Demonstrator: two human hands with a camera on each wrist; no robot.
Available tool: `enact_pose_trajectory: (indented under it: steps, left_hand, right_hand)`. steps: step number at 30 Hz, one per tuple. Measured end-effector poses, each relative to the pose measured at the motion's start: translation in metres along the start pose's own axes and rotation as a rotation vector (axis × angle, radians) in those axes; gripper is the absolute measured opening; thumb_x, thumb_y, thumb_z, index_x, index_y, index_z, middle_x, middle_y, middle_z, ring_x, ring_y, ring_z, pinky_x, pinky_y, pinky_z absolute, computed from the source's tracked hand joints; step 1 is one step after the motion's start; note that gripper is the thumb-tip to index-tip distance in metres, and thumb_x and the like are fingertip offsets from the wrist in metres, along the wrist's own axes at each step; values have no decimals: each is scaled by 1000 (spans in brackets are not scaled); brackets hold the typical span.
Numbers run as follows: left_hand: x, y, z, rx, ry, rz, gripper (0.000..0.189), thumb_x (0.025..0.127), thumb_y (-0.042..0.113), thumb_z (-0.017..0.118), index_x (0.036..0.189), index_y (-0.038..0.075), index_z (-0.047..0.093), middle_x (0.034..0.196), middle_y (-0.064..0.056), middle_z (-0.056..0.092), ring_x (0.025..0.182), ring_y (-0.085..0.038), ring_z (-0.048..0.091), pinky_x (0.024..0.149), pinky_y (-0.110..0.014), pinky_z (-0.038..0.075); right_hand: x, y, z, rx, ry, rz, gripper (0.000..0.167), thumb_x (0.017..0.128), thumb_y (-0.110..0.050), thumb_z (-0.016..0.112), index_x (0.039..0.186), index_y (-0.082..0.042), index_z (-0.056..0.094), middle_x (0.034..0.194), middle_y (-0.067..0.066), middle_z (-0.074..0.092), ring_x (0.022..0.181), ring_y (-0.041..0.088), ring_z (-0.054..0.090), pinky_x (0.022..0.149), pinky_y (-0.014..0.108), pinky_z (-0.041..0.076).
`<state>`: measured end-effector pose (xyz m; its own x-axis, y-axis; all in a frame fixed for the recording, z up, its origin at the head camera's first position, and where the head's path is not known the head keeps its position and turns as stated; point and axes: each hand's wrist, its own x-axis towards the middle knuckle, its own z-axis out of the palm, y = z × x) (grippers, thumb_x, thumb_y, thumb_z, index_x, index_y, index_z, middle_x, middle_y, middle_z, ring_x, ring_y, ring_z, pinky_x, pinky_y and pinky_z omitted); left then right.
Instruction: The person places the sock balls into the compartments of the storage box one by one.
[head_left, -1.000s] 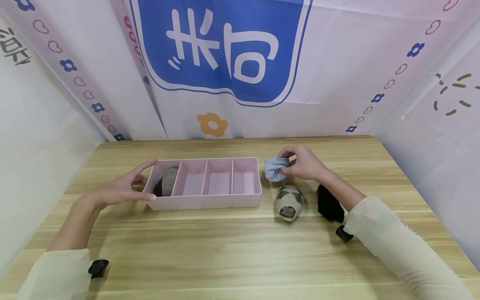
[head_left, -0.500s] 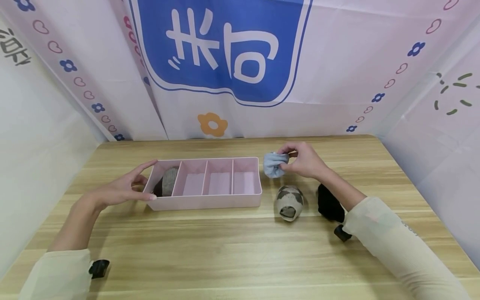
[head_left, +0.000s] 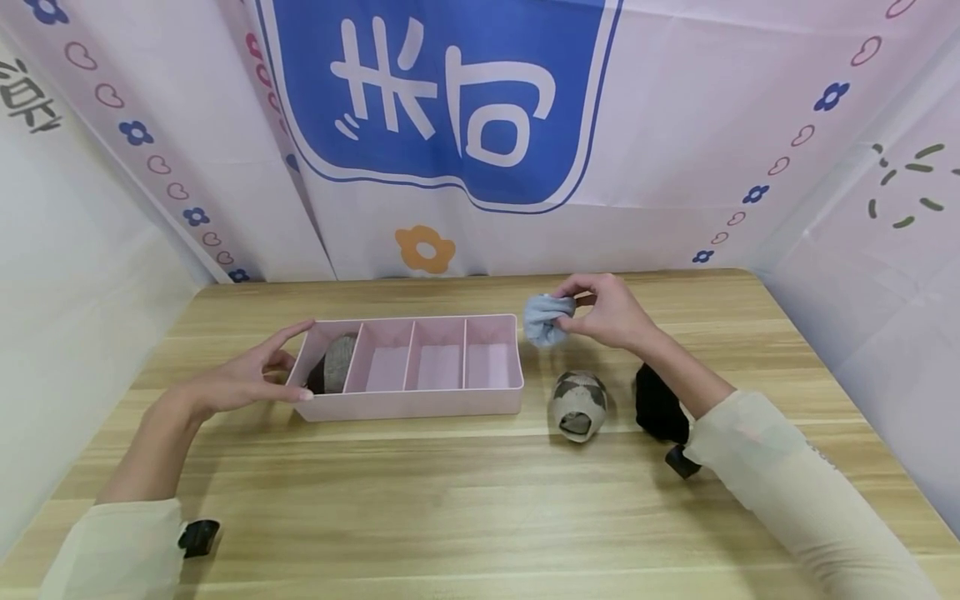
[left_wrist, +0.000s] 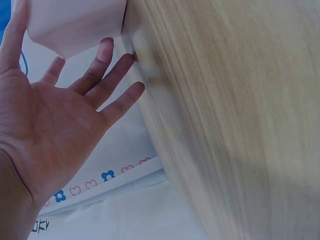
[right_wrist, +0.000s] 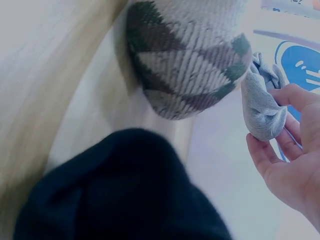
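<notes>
In the head view, my left hand (head_left: 232, 379) holds the left end of a pink divided box (head_left: 405, 406), thumb at its front rim and index finger at the back corner. The other fingers spread beside the end wall in the left wrist view. A grey and dark brown rolled sock (head_left: 340, 364) fills the leftmost compartment. Right of the box, my right hand (head_left: 606, 312) pinches a light blue rolled sock (head_left: 545, 320) between thumb and fingers; it appears greyish in the right wrist view. Below it lies a patterned beige rolled sock (head_left: 579, 406).
A black cloth bundle (head_left: 658, 406) lies on the wooden table (head_left: 420, 508), partly behind the right forearm. Each sleeve has a black wrist device (head_left: 198, 538) at the cuff. A printed cloth backdrop (head_left: 645, 150) rises behind the table's far edge.
My right hand has moved slightly up and left in the head view, carrying the light blue sock toward the back of the table. The left hand and the box have not moved.
</notes>
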<state>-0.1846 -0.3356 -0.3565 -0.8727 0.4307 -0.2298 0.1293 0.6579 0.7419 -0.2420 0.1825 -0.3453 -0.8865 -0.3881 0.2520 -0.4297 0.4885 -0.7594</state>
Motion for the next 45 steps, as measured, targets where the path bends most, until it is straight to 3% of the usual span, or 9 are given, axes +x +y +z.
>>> enact_pose_trajectory:
  steps: [15, 33, 45]
  left_hand:
    - [0, -2, -1, -9, -13, -16, 106, 92, 23, 76, 168, 19, 3, 129, -25, 56, 126, -43, 52, 100, -65, 43]
    - [-1, 1, 0, -19, -10, -17, 107, 91, 22, 77, 168, 18, 3, 129, -26, 56, 126, -43, 52, 100, -63, 43]
    - [-1, 0, 0, -26, -15, -29, 107, 92, 23, 77, 168, 20, 2, 132, -27, 54, 129, -46, 50, 100, -66, 43]
  right_hand:
    - [17, -35, 20, 47, -32, -79, 25, 81, 5, 83, 105, 5, 75, 106, 18, 74, 101, 30, 68, 93, 43, 57]
    - [33, -62, 46, 90, -87, -147, 23, 81, 6, 82, 103, 5, 74, 107, 17, 74, 102, 30, 68, 94, 42, 57]
    - [43, -73, 65, 111, -134, -179, 24, 79, 5, 83, 101, 4, 74, 105, 15, 74, 100, 27, 69, 88, 34, 59]
